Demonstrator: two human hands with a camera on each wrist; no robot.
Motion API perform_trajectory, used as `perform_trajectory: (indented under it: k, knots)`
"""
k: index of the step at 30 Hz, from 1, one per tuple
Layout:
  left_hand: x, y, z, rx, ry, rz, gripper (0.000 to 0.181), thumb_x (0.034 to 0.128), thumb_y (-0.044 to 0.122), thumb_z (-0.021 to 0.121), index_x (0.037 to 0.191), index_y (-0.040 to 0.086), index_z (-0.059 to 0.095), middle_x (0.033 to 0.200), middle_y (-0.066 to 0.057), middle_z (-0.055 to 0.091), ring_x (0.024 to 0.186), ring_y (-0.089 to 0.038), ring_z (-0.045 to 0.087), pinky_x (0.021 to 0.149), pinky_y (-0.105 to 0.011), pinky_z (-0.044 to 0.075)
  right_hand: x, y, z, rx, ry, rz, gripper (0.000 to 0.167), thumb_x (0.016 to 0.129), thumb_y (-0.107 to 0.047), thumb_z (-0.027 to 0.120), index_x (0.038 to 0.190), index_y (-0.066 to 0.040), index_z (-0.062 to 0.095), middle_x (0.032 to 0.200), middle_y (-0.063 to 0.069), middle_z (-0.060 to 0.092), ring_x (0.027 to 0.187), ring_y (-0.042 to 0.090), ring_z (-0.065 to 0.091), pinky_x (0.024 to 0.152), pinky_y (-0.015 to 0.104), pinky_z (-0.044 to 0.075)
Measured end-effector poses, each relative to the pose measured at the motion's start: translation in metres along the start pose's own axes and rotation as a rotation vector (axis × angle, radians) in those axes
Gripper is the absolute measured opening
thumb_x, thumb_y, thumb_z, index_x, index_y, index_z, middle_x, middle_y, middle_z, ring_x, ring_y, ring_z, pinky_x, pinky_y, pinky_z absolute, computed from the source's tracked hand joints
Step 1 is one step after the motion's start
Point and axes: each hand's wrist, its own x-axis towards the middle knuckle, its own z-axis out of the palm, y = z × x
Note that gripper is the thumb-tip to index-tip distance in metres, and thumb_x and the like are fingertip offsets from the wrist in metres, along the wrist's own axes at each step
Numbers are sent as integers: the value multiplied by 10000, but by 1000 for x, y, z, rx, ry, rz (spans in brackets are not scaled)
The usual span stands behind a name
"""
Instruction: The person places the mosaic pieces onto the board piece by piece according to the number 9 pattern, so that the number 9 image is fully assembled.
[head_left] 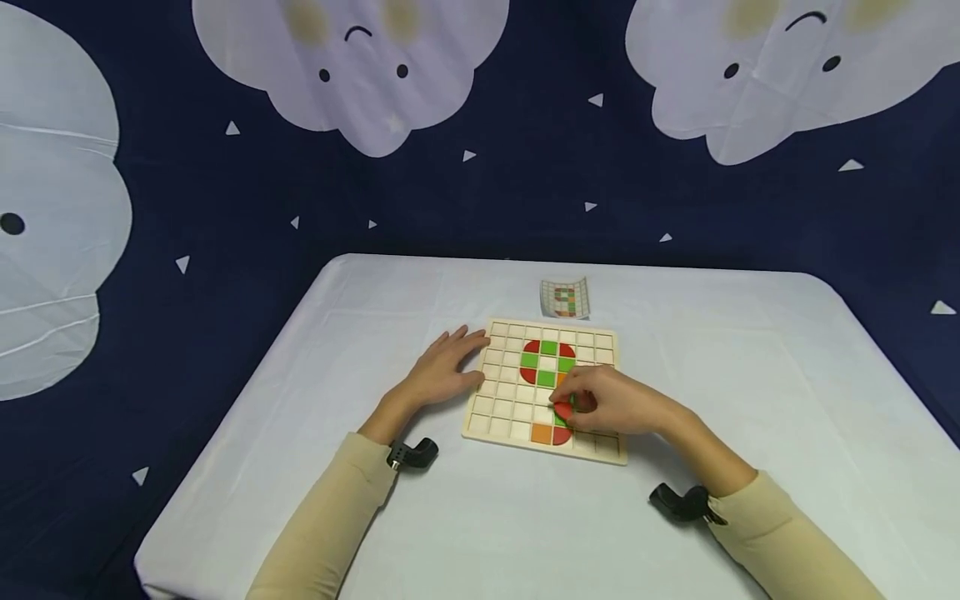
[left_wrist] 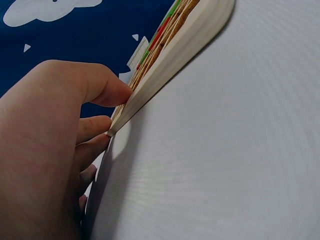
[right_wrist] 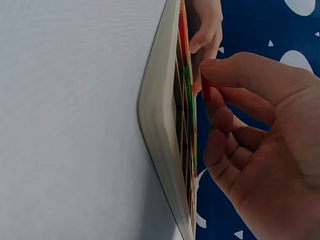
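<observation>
A light wooden grid board [head_left: 495, 404] lies on the table with red, green and orange tiles set in some squares. My left hand [head_left: 448, 367] touches the board's left edge with thumb and fingertips, the fingers fairly straight. Over the lower middle of the board, my right hand [head_left: 618, 400] pinches a red tile [right_wrist: 205, 89] between thumb and index finger. In the right wrist view that tile is edge-on, just above the board. Below it in the head view are an orange square tile [head_left: 541, 433] and a red rounded tile [head_left: 561, 436]. The right fingers hide some squares.
Behind the board lies a small pattern card [head_left: 566, 298] with a printed coloured grid and a curled corner. A white cloth [head_left: 375, 317] covers the table. Dark blue fabric with clouds [head_left: 352, 58] hangs beyond its far edge.
</observation>
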Motion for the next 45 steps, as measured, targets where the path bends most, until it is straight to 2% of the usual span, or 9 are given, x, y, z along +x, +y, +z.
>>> perform_trajectory:
  k: [8,15,20,31,45]
  knots:
    - [1,0,1,7,2,-5,635,842,375,574,1439,191,461,1521,53,345,1439,-194,168,1168,-364,68,4,-8,1,-5,-10,-11,240,833,-223,732,1073,-231,728,869,-90,606,689,81,522,581,249,451]
    - [3,1,1,7,-1,4,634,845,386,564,1438,190,461,1525,49,339,1440,-198,164,1167,-371,70,11,-15,3,-45,-28,-27,233,852,-265,725,1084,-245,729,937,-139,609,741,80,519,625,254,465]
    - [2,1,-1,8,-2,4,632,847,382,563,1442,197,454,1527,46,338,1441,-193,163,1166,-363,62,18,-20,6,-71,-30,-49,220,859,-261,702,1077,-248,729,917,-131,608,753,76,523,633,254,469]
    - [2,0,0,7,-11,9,632,851,385,559,1444,194,452,1527,47,336,1441,-193,159,1167,-368,64,29,-28,13,-9,-46,-80,250,845,-167,688,1093,-183,722,901,-87,595,716,79,533,606,253,480]
    - [2,1,-2,2,-16,16,630,854,382,559,1444,189,451,1526,37,338,1438,-210,170,1167,-379,77,31,-32,21,-48,-43,-82,225,861,-225,697,1084,-213,727,962,-112,600,750,88,553,627,241,479]
